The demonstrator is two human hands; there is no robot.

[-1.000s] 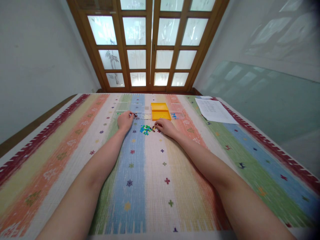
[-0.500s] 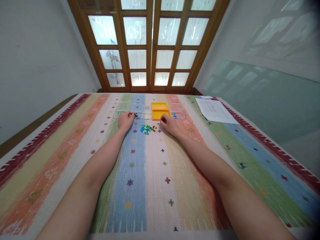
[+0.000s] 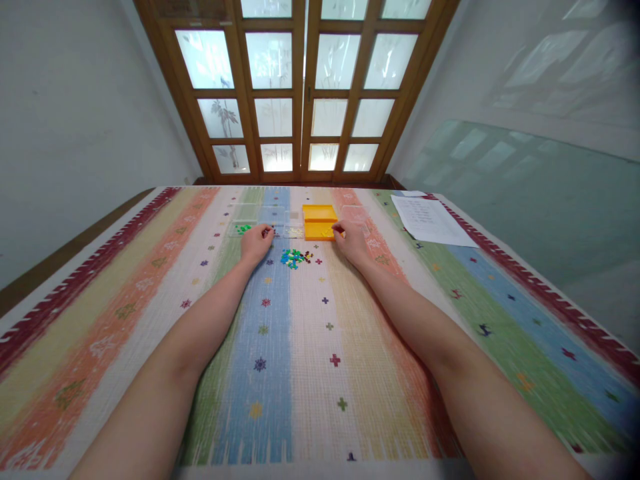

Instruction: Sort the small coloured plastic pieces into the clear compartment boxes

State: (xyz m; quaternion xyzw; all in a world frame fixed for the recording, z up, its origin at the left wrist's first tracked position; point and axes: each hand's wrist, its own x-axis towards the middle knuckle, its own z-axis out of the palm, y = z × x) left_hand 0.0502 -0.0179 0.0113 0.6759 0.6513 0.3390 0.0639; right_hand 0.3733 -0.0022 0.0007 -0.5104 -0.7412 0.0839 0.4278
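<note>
A small heap of coloured beads (image 3: 295, 257) lies on the striped tablecloth (image 3: 300, 347) at the far middle. My left hand (image 3: 256, 241) rests just left of the heap, fingers curled in a pinch beside a row of clear trays (image 3: 260, 223); one tray holds green pieces (image 3: 243, 229). My right hand (image 3: 351, 240) is at the right edge of the yellow tray (image 3: 320, 221), fingertips pinched together over its corner. What either pinch holds is too small to see.
A sheet of printed paper (image 3: 430, 220) lies at the far right of the table. Another clear tray (image 3: 357, 217) sits right of the yellow one. Wooden glazed doors (image 3: 305, 87) stand behind the table.
My right hand has moved from the bead heap up and right to the yellow tray's corner. My left hand shifted slightly right, uncovering the green pieces.
</note>
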